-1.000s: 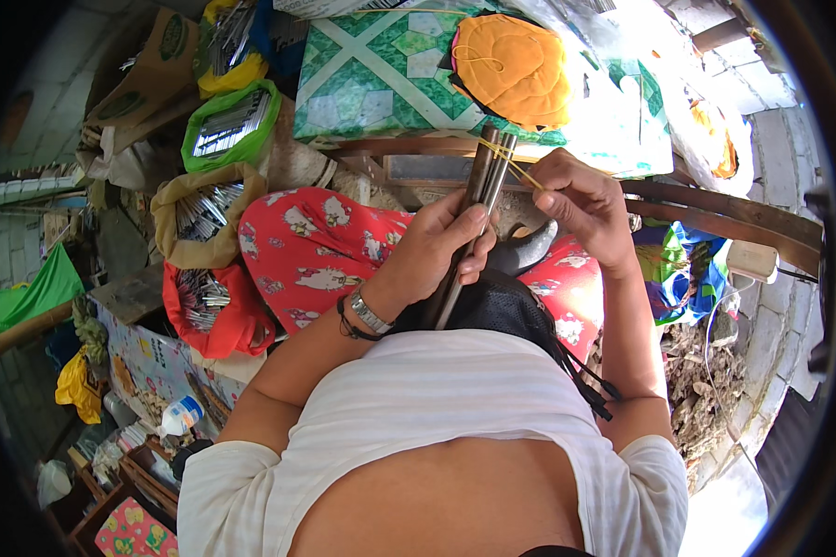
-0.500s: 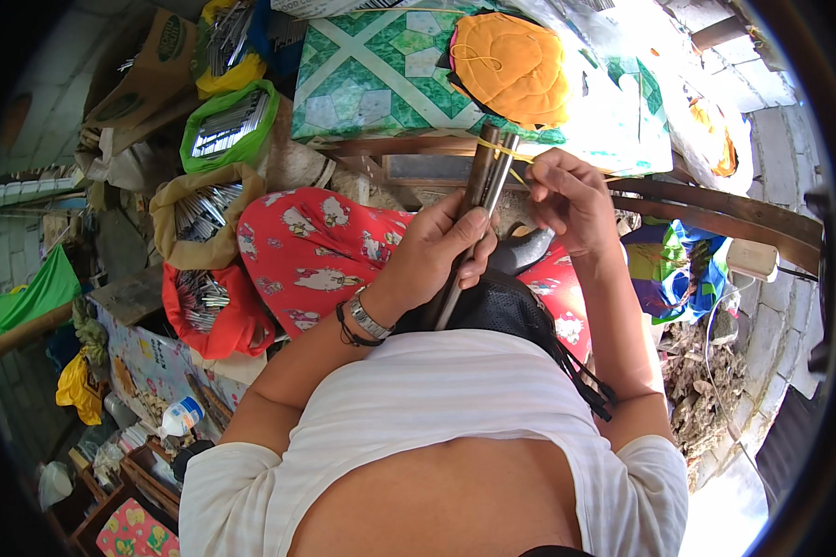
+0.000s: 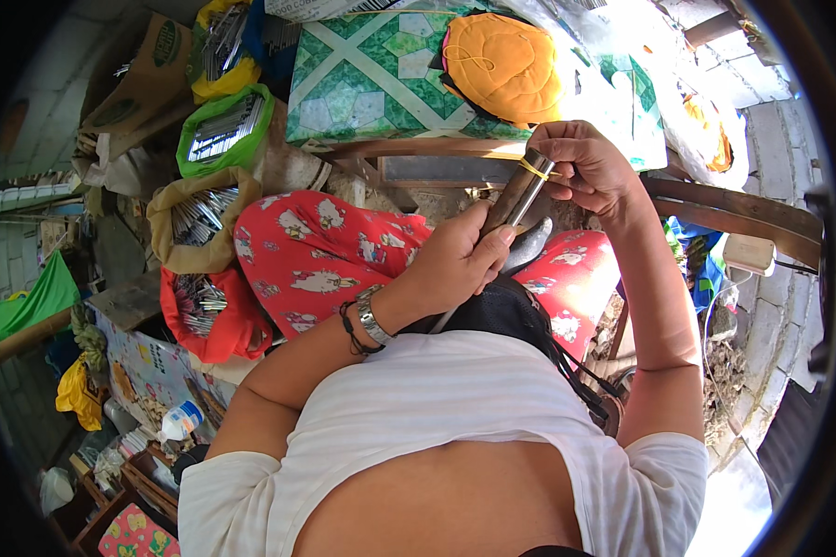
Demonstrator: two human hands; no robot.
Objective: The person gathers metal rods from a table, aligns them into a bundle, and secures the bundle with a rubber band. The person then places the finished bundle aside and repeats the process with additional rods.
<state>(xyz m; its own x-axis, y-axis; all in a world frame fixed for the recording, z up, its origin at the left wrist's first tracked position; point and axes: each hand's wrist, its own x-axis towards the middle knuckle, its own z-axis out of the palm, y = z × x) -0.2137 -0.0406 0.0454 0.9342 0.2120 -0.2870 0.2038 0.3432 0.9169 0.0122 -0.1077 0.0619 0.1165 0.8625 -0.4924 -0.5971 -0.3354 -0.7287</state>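
A bundle of long metal pieces (image 3: 515, 201), one side brownish and the other shiny, slants up and away over my lap. My left hand (image 3: 460, 255) is closed round its middle, thumb along the shiny side. A thin yellow rubber band (image 3: 536, 169) circles the far end. At that end my right hand (image 3: 593, 167) is closed, fingertips pinching at the band and the thumb side touching the bundle's tip. The bundle's near end is hidden behind my left hand. Just beyond the left fingers shows a grey curved thing (image 3: 531, 243) whose kind I cannot make out.
A table with a green patterned cover (image 3: 353, 93) stands ahead, bearing an orange round cloth pad (image 3: 506, 70). To the left are green (image 3: 260, 139), tan (image 3: 163, 237) and red (image 3: 218, 339) bags holding thin metal pieces. A dark curved beam (image 3: 743, 218) lies at right.
The bundle's far end has swung right and tilted, and my left hand has shifted slightly right. My right hand has come up to the bundle's tip; the stretched band now lies close round it.
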